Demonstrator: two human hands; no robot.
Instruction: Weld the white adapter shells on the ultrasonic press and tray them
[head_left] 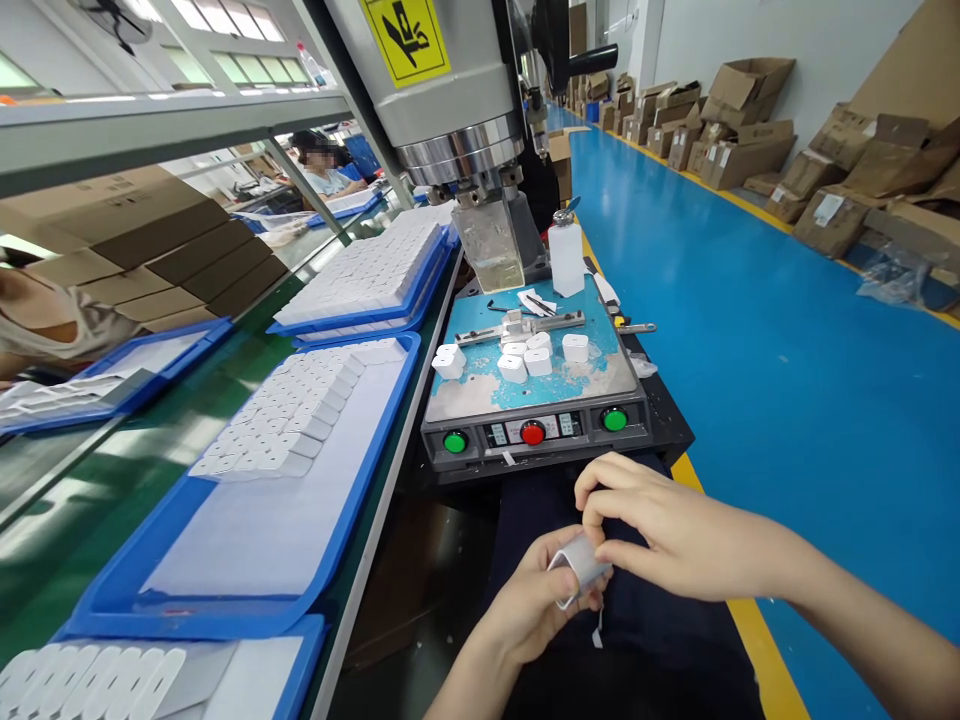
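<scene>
My left hand (536, 600) is wrapped round a white hollow plastic casing (583, 562), its open end turned toward me. Above it, my right hand (645, 520) has curled fingers, with thumb and fingertips pinched at the casing's far edge. Whether those fingertips also hold something small is hidden. A thin white strip (598, 628) hangs below the casing, over dark clothing on my lap. Just beyond my hands, several white plastic blocks (538, 360) lie on the blue machine bed (480, 393) around a metal fixture (517, 326).
A press head with a clear block (491, 250) hangs over the bed. Green buttons (615, 419) and a red button (532, 432) line its front. A white bottle (566, 255) stands behind. Blue trays (225, 610) of white casings fill the left bench. Another person (330, 175) sits farther back.
</scene>
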